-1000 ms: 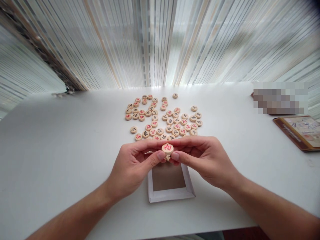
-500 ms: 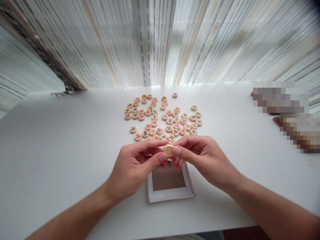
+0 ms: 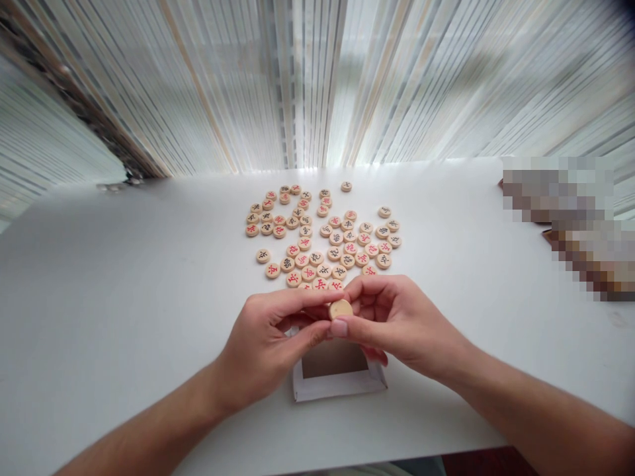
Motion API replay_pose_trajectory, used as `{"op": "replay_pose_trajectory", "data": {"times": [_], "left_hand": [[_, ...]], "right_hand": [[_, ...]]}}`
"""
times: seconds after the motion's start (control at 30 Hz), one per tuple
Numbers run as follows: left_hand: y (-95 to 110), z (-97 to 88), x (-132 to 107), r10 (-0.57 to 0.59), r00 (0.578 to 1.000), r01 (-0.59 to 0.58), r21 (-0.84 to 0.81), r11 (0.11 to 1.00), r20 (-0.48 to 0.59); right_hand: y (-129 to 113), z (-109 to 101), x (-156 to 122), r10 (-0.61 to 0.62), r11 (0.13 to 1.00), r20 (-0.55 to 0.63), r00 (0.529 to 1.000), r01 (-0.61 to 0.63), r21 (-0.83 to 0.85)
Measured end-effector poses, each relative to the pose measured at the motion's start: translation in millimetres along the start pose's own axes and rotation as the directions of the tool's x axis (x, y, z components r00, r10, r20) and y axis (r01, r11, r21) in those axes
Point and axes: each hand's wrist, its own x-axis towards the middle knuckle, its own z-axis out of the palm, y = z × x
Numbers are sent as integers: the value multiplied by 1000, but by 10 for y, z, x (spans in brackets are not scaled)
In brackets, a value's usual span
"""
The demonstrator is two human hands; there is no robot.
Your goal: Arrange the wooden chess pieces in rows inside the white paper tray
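Observation:
Between my two hands is a round wooden xiangqi piece (image 3: 340,309), its plain, unmarked side toward me. My left hand (image 3: 278,337) comes from the left, with forefinger and thumb closed on the piece's edge. From the right, my right hand (image 3: 397,317) pinches the same piece, its thumb at the lower edge. Beneath both hands lies a shallow box with a white rim (image 3: 342,385) and brown bottom; its far part is hidden by my fingers. Many more xiangqi pieces (image 3: 350,248) with red or black characters lie scattered flat beyond my hands.
The white table (image 3: 149,297) carries everything. At the far right are two blurred-out objects, one with a brown edge (image 3: 615,292). Striped string curtains (image 3: 317,86) hang behind the table's back edge. The table's near edge runs along the bottom.
Both hands have moved slightly down toward me with the piece. The piece has turned a little, and more of the nearest red-marked pieces now show beyond my fingers.

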Motion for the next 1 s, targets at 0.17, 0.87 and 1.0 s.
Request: {"op": "replay_pose_trajectory", "data": {"times": [0.17,0.87,1.0], "left_hand": [[-5,-8,-25,65,997,-70,162,984,32],[40,-2,3,-60,996,56,-66,996,-66],[35,3,3,-20,999,19,-29,999,-32]], "right_hand": [[-4,14,-2,-16,1000,-20,1000,16,-3],[19,-12,-18,2,983,79,997,-16,180],[19,-2,-20,31,993,38,999,-35,112]]}}
